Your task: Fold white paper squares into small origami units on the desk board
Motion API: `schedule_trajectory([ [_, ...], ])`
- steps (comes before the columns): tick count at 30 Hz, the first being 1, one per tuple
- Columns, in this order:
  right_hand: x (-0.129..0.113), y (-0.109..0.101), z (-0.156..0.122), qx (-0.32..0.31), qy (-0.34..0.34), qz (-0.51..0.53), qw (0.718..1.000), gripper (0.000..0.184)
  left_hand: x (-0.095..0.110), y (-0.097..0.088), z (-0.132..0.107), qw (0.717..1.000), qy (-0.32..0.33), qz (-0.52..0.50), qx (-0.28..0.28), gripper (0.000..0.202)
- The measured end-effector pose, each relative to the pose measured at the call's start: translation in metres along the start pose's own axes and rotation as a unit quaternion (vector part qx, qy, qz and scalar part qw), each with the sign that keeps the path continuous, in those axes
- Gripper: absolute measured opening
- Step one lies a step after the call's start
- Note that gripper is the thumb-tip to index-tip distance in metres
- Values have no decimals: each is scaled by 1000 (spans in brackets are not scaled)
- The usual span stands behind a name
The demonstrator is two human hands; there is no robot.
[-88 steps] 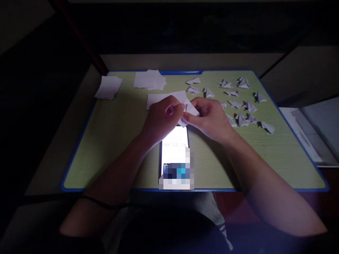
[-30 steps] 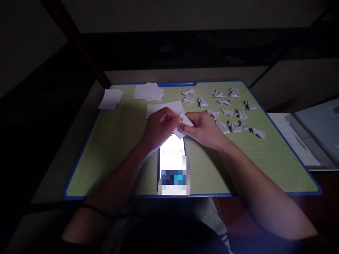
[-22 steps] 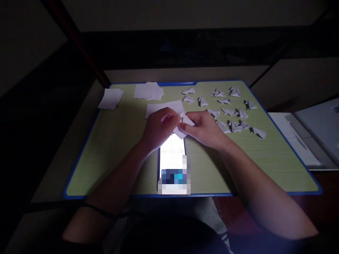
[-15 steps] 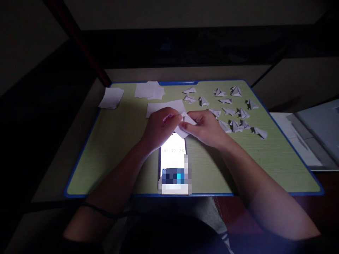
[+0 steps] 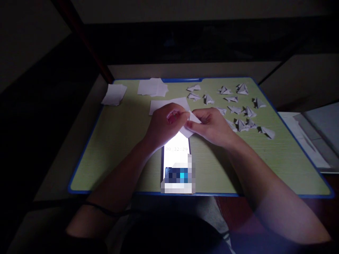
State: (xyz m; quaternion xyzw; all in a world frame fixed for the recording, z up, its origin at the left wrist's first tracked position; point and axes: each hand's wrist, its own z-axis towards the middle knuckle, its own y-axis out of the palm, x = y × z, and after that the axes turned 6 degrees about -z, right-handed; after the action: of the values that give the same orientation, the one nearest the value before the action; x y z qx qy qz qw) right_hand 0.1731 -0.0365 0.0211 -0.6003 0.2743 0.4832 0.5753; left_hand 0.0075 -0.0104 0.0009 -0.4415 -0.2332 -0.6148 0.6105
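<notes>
Between my two hands is a small folded piece of white paper (image 5: 188,132), held just above the top of a lit phone (image 5: 176,157). My left hand (image 5: 166,121) pinches its upper left part between thumb and forefinger, the other fingers curled. My right hand (image 5: 212,125) grips the right side, its thumb lying on the paper's face. Both hands hide parts of the folds. Behind my left hand lie flat white sheets (image 5: 159,106), partly covered by it. Several small folded paper figures (image 5: 249,112) are spread to the right of my right hand.
The green table board (image 5: 119,151) has a blue rim. A stack of white paper (image 5: 114,94) sits at its far left corner, and another loose pile (image 5: 150,87) lies along the far edge. Beyond the right edge are white papers or a box (image 5: 304,141). The surroundings are dark.
The whole view has shifted slightly, so the table and hands appear a little further right. Both hands keep hold of the folded paper with almost the same grip. The phone's timer has advanced.
</notes>
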Motion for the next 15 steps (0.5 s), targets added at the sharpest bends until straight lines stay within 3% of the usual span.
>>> schedule_trajectory([
  [15, 1, 2, -1, -12, 1, 9, 1000, 22, 9, -1, 1, 1000, -5, -5, -16, 11],
])
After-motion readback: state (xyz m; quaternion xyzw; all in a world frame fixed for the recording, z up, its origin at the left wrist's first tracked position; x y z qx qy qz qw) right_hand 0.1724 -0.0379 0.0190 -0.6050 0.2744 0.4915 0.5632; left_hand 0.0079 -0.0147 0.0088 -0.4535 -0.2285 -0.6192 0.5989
